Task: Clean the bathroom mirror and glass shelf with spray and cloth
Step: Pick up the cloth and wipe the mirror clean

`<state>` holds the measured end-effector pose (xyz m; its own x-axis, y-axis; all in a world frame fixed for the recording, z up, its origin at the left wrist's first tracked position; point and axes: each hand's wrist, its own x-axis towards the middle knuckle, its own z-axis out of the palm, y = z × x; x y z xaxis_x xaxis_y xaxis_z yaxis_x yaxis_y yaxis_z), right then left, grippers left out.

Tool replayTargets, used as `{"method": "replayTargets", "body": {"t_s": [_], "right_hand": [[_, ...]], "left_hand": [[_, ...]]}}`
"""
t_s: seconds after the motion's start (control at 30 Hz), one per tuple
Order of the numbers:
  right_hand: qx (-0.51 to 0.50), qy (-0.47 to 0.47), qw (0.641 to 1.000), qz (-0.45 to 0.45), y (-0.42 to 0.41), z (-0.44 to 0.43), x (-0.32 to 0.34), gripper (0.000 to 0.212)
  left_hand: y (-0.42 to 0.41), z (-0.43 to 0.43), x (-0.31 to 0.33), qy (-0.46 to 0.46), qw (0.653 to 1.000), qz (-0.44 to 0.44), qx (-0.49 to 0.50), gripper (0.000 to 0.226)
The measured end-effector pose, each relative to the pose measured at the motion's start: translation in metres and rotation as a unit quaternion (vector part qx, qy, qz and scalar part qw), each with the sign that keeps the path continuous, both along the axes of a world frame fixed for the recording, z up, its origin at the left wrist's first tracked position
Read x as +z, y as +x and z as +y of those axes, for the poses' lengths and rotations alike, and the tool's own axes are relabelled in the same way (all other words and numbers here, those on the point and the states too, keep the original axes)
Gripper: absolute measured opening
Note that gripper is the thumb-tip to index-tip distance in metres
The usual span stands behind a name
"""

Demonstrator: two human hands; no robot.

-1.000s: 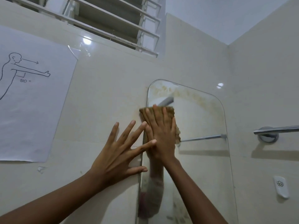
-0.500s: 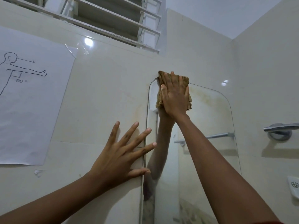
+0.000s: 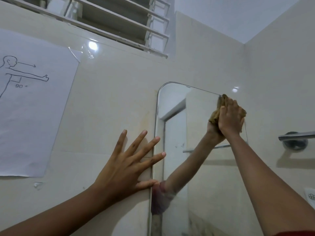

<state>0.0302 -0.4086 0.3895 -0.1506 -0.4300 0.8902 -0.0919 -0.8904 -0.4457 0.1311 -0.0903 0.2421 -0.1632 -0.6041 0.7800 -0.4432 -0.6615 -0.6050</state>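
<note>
now, left hand (image 3: 122,172) splayed on wall (image 3: 110,99), right hand (image 3: 231,118) on cloth (image 3: 214,116)

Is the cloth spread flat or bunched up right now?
Bunched up: the cloth sticks out as a crumpled wad beneath the right hand at the mirror's top right corner.

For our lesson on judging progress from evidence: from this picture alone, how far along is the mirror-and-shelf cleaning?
Done: the upper left of the mirror looks clear. In hand: the right hand holds the cloth at its top right corner; the left hand rests flat on the wall. Left: faint marks mid-mirror, the lower glass, and the glass shelf, which is out of view.
</note>
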Motion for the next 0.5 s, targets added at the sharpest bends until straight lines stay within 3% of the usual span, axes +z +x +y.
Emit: {"method": "replayTargets", "body": {"t_s": [0.2,0.5], "right_hand": [[0.046,0.087,0.995,-0.007,-0.013,-0.025,-0.036,0.052],[0.067,0.146,0.985,-0.055,-0.004,0.022,-0.159,0.065]], "left_hand": [[-0.001,0.0,0.0,0.001,1.0,-0.002,0.0,0.069],[0.0,-0.001,0.0,0.003,1.0,-0.002,-0.001,0.069]]}}
